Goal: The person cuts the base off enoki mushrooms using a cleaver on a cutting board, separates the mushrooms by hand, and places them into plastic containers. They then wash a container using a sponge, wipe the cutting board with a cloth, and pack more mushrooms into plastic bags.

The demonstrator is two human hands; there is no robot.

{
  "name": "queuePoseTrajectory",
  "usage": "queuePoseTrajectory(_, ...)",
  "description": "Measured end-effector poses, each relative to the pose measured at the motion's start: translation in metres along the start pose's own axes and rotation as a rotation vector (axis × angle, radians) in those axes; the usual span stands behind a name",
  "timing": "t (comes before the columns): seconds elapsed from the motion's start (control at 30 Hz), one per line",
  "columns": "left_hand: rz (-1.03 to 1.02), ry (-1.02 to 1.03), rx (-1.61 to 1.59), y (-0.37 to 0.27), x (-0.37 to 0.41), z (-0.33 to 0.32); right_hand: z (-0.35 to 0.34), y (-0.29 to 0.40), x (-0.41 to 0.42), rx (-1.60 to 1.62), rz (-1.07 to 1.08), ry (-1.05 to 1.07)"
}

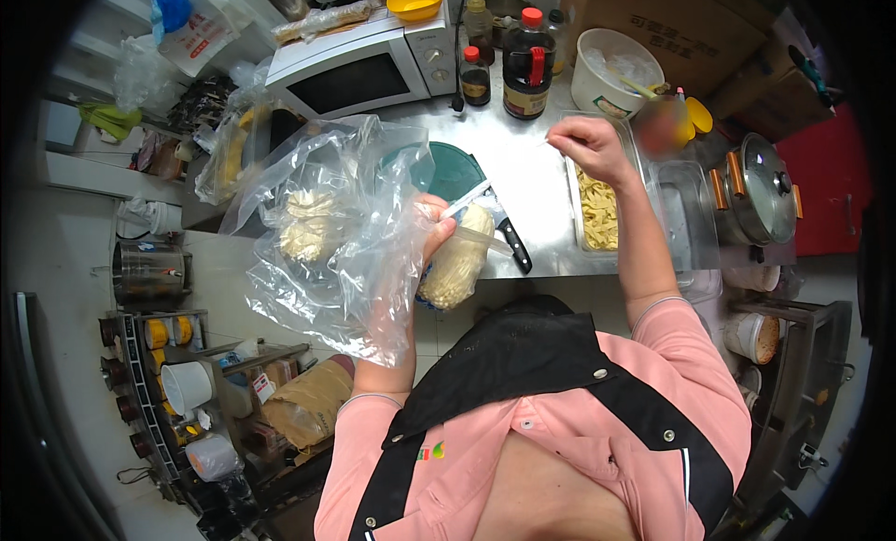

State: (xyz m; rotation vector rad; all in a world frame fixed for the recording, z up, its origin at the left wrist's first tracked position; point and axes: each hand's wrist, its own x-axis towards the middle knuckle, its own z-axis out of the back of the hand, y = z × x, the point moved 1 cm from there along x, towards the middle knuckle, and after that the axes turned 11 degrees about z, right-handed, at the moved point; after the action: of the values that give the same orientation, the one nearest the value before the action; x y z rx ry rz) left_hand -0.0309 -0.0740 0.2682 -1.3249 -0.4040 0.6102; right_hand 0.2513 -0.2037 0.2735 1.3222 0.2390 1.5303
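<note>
My left hand [435, 226] grips the gathered neck of a large clear plastic bag [343, 296], with a white strip [467, 198] sticking out from the fingers. Pale cream bundles [308, 226] show through the film and appear to be inside. Beside that hand, a pack of enoki mushrooms [458, 261] lies at the counter's front edge. A kitchen knife with a black handle [516, 247] rests near it, partly hidden. Behind is a round green cutting board [455, 170]. Raised over a tray of flat yellowish strips [598, 215], my right hand [591, 149] pinches a small pale scrap, too small to identify.
A white microwave [357, 68] stands at the back left. Sauce bottles [528, 65] and a white bucket [616, 72] line the back. To the right are an empty clear container [682, 205] and a lidded pot [759, 191]. The steel counter [546, 191] ends just before my apron.
</note>
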Motion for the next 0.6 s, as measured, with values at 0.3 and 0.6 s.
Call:
queuePoseTrajectory(0.3,-0.358,0.169,-0.270,-0.059,0.026,-0.031,-0.108,-0.102,-0.005,0.881,-0.397,-0.134)
queuePoseTrajectory(0.6,-0.132,0.129,0.158,-0.111,0.051,0.000,-0.282,0.024,-0.015,2.132,-0.628,-0.186)
